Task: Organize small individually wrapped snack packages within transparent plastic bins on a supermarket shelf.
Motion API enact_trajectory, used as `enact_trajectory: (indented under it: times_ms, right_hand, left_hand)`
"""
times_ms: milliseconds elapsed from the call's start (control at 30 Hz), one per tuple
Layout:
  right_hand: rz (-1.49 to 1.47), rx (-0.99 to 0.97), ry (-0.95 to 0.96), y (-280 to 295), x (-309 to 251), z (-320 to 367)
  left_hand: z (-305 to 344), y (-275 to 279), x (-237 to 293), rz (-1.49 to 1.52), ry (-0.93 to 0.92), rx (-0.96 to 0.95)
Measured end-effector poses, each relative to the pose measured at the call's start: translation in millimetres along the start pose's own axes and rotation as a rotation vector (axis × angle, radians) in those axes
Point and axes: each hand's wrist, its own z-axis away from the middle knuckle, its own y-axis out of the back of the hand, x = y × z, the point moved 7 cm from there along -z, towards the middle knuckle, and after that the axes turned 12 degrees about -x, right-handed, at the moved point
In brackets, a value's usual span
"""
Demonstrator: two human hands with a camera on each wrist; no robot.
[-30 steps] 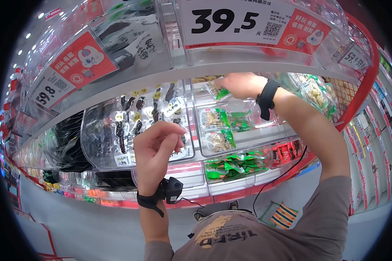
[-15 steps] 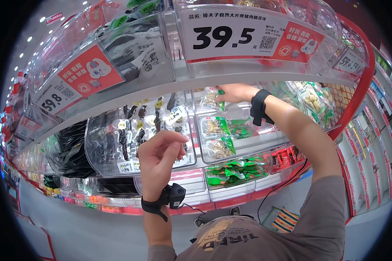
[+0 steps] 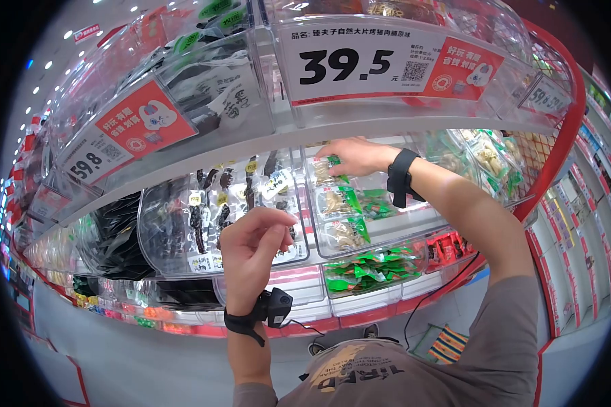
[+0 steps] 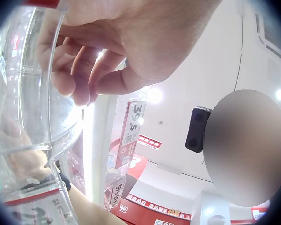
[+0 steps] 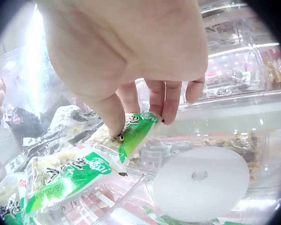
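My right hand (image 3: 360, 156) is at the back of a clear bin, over a green-and-clear snack packet (image 3: 321, 171). In the right wrist view, the thumb and fingers of my right hand (image 5: 140, 105) pinch this packet (image 5: 126, 136). A second such packet (image 5: 68, 176) lies beside it; in the head view two more packets (image 3: 341, 201) (image 3: 346, 233) line up in front. My left hand (image 3: 251, 251) hovers over the neighbouring bin of dark snack strips (image 3: 198, 230), its fingers loosely curled and holding nothing. The left wrist view shows the same left hand (image 4: 117, 51) empty.
Above the hands runs a shelf edge with a 39.5 price sign (image 3: 394, 64) and a 59.8 sign (image 3: 125, 129). Green packets (image 3: 373, 271) and red packets (image 3: 448, 249) fill lower bins. A red rail (image 3: 569, 136) curves at right. A white disc (image 5: 201, 183) stands below the right hand.
The packet at my right hand, upright half a second ago, now lies lower in line with the others. My right hand has shifted slightly left over it. The left hand keeps its loose curl.
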Motion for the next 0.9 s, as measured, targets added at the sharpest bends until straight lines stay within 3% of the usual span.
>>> enact_trajectory:
  times_ms: [233, 367, 433, 533, 567, 667, 767, 900]
  right_hand:
    - [-0.041, 0.042, -0.091, 17, -5, 11]
    - [0.194, -0.023, -0.127, 24, -17, 33]
    - [0.312, -0.05, -0.081, 32, -54, 70]
    - [0.461, 0.132, 0.128, 40, -112, 133]
    - [0.417, 0.128, 0.129, 45, -126, 153]
    - [0.238, 0.412, 0.152, 55, -141, 215]
    - [0.24, 0.79, 0.024, 62, -107, 264]
    - [0.365, 0.941, -0.387, 56, -19, 304]
  left_hand:
    - [1, 1, 0, -0.004, 0.003, -0.006]
    - [1, 1, -1, 0.007, 0.01, 0.009]
    - [2, 3, 2, -0.037, 0.015, 0.027]
    - [4, 3, 1, -0.022, -0.014, 0.058]
    - [4, 2, 2, -0.03, -0.03, 0.068]
    - [7, 4, 1, -0.037, -0.068, 0.091]
    - [8, -1, 2, -0.063, -0.067, 0.103]
    - [7, -1, 3, -0.072, -0.035, 0.07]
